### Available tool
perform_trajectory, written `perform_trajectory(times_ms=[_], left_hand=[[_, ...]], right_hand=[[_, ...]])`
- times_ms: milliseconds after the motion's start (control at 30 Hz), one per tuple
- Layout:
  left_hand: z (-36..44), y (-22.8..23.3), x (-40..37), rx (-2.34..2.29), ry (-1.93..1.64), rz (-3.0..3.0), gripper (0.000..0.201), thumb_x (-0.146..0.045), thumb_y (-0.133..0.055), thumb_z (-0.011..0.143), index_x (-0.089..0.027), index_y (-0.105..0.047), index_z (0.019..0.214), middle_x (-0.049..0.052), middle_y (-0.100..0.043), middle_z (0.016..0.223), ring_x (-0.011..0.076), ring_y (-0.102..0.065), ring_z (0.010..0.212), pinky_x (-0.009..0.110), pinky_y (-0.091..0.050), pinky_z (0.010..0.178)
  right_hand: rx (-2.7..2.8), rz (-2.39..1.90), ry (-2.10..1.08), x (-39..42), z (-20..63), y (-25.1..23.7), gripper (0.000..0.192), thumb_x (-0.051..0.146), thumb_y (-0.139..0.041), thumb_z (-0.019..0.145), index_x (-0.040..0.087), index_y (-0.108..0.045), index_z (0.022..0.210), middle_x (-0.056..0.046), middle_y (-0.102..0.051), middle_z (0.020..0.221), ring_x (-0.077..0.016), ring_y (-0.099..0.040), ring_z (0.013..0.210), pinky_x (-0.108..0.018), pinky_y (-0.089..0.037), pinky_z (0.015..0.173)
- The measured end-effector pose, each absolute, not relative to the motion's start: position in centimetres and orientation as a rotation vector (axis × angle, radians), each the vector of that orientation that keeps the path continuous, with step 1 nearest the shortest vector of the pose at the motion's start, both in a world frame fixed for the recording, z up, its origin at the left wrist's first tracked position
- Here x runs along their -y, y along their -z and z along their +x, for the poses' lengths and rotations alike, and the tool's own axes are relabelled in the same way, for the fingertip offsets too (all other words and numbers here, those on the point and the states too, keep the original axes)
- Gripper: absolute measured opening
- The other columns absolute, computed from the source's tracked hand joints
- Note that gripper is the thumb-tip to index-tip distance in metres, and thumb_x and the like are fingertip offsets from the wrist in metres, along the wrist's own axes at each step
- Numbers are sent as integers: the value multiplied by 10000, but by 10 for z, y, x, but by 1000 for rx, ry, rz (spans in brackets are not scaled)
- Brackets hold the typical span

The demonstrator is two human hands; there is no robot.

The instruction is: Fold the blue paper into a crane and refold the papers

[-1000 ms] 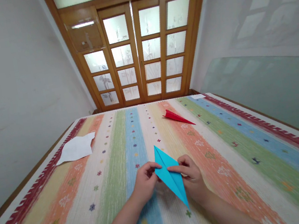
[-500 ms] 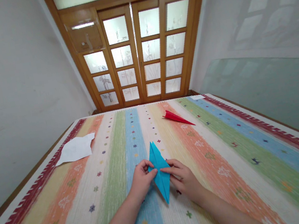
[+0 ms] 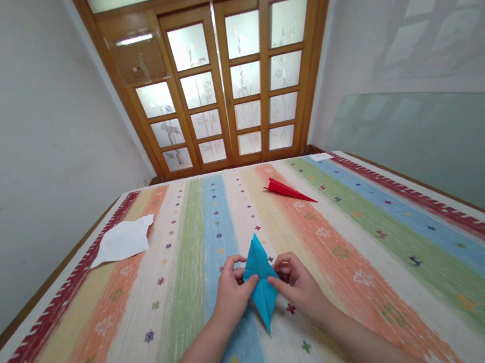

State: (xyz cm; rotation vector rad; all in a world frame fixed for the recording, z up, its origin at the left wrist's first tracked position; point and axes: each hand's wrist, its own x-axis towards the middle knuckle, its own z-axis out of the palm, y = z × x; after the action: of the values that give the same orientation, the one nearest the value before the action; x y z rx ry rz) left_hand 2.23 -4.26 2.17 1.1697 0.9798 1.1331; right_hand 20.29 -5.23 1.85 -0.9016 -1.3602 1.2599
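Both hands pinch the blue folded paper (image 3: pixel 260 282) just above the striped counter (image 3: pixel 372 234), the left hand (image 3: pixel 232 291) and right hand (image 3: pixel 297 284) each with a closed grip on a side edge. Uneven pulling could skew the crease or tear the thin paper.

A red folded paper (image 3: pixel 288 190) and white sheet (image 3: pixel 123 240) lie on the striped cloth (image 3: pixel 376 258).

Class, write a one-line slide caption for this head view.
Both hands pinch blue folded paper above a striped cloth.
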Motion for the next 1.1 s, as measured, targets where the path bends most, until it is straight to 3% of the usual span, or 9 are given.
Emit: perform_trajectory(times_ms=[100,200,433,667,900,1100], left_hand=[[23,-21,43,-1012,-1120,1243,402,-348,-744,760,-173,-552,1067,48,-724,808,184,-664,692,267,-487,622],[23,-20,42,-1000,-1107,1276,310,-341,-731,772,-138,-653,992,104,-733,929,227,-681,838,316,-517,739],[19,-16,34,-1038,-1100,1100,371,-360,-793,692,-124,-703,963,120,-739,899,237,-688,828,343,-527,759],[16,-16,33,-1110,-1098,1146,337,-333,-777,703,-124,-708,957,127,-738,976,221,-688,815,328,-529,756],[18,-16,36,-1037,-1038,1313,301,-335,-708,779,-126,-725,995,121,-738,980,243,-683,885,366,-525,829],[18,-11,34,-1030,-1075,1225,320,-323,-760,724,-128,-689,968,116,-724,973,223,-672,872,340,-518,808]], right_hand=[[1285,-874,-1421,48,202,-17,493,360,-710,822,266,-448,1229,-14,-686,838,-176,-654,722,-296,-502,643],[1234,-884,-1473,43,203,-15,576,353,-748,777,239,-476,1272,-21,-697,827,-176,-658,713,-304,-504,647],[1136,-881,-1557,40,202,-11,452,367,-802,715,200,-637,1102,-93,-723,981,-228,-688,873,-389,-535,792],[1159,-886,-1619,39,201,-8,427,391,-812,701,179,-684,1049,-124,-716,1080,-244,-685,938,-423,-531,857],[1202,-935,-1663,38,203,-3,393,372,-801,717,151,-706,1028,-128,-732,1018,-240,-694,869,-419,-528,834],[1206,-946,-1689,38,204,-5,402,372,-808,706,143,-710,1022,-125,-741,969,-236,-698,820,-407,-539,788]])
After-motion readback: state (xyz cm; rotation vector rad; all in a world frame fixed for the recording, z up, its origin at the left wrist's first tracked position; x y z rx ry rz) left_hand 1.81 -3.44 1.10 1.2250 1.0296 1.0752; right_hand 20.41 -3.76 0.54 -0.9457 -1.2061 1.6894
